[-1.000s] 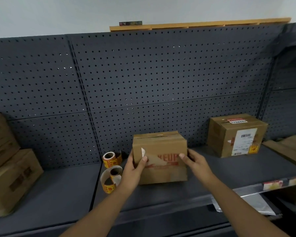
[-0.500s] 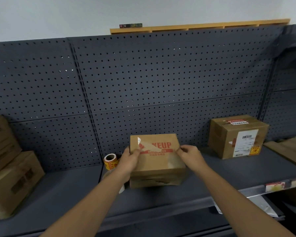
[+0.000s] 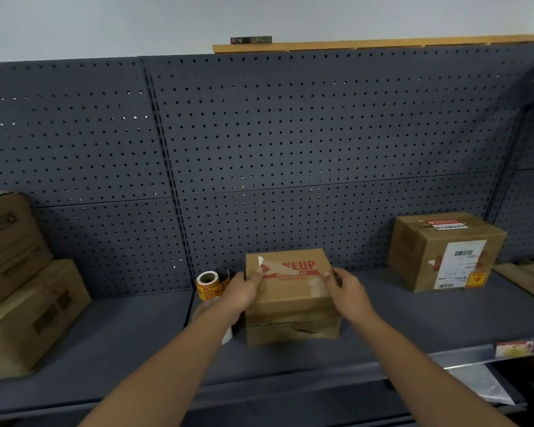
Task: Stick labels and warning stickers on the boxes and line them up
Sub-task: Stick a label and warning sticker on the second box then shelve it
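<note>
A small cardboard box (image 3: 290,306) with red print on its upper face stands on the dark shelf (image 3: 136,343) in front of me. My left hand (image 3: 244,288) grips its left edge, thumb on the upper face. On the right edge my right hand (image 3: 341,286) holds the box with curled fingers. A roll of yellow and red warning stickers (image 3: 210,285) lies just left of the box, behind my left hand. A second roll under my left forearm is mostly hidden. A labelled box (image 3: 444,251) with a white label and stickers stands at the right.
Two stacked cardboard boxes (image 3: 16,282) sit at the left end of the shelf. A perforated dark back panel (image 3: 290,149) rises behind. Flat cardboard (image 3: 527,278) lies at the far right. A plastic sheet (image 3: 481,386) hangs below the shelf's front edge.
Both hands tipped the small box so the face with the red print turned from the front to the top. They now hold it at both side edges.
</note>
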A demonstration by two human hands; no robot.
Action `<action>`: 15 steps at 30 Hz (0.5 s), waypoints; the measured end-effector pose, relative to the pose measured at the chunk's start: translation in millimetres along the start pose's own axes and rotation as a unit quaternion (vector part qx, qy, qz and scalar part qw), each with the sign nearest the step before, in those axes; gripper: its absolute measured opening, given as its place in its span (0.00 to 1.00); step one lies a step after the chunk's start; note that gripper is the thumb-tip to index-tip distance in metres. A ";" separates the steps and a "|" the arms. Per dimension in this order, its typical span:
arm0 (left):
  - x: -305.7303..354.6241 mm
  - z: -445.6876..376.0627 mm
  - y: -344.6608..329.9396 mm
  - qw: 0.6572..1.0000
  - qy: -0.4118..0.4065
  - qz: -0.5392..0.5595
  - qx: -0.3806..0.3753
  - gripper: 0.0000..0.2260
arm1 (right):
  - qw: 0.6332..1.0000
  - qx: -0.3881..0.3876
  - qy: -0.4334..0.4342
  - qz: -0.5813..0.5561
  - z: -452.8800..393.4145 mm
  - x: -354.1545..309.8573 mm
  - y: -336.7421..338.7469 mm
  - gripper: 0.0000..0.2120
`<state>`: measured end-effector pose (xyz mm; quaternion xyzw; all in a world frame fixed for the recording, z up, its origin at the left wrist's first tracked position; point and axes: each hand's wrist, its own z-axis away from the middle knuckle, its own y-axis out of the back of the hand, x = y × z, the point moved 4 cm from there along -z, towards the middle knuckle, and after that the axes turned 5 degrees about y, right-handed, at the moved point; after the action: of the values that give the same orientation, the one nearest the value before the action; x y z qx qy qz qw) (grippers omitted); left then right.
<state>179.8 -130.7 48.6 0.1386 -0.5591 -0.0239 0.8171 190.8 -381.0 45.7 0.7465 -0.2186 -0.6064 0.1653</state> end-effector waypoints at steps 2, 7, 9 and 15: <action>0.7 0.2 3.9 1.000 0.002 0.028 -0.012 0.32 | 1.000 0.002 -0.009 0.018 -3.6 -0.7 -0.6 0.21; -9.4 8.9 35.6 0.992 -0.078 -0.051 0.082 0.19 | 0.993 0.057 0.033 0.102 1.3 -2.7 -0.4 0.24; -21.4 18.5 51.7 0.979 -0.122 -0.121 0.111 0.14 | 0.984 0.080 0.100 0.121 6.7 -10.7 0.9 0.21; -55.9 33.3 78.1 0.897 -0.205 -0.364 0.143 0.03 | 0.971 0.016 0.209 0.114 16.9 -53.8 -16.3 0.16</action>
<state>119.2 -51.5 28.9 0.4398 -0.6224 -0.2676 0.5896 167.2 -338.5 78.6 0.8295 -0.2722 -0.4101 0.2637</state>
